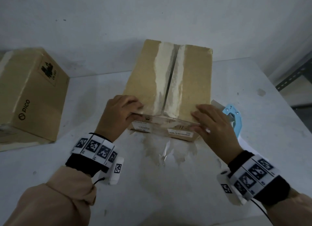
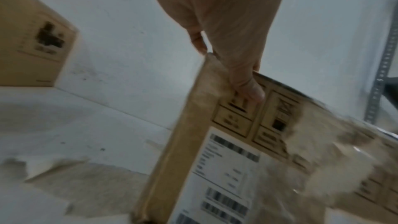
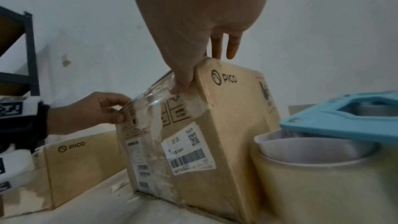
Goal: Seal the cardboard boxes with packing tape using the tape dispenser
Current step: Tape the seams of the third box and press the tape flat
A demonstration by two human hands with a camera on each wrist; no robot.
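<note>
**Cardboard box gripped at both near corners**

Cardboard box [image 1: 168, 83] stands on the white table [image 1: 168, 183], its top seam untaped between strips of torn paper. Left hand [image 1: 116, 116] pinches the near left corner, thumb on the front face, fingers curled over the top edge. Right hand [image 1: 214, 122] holds the near right corner, fingers spread flat on top, thumb [image 3: 183, 83] on the clear tape [image 3: 155, 101] across the front. Just beyond the right hand's knuckles lies the blue tape dispenser [image 1: 233, 116]. Well left of the left hand sits a second box [image 1: 32, 97].
</note>
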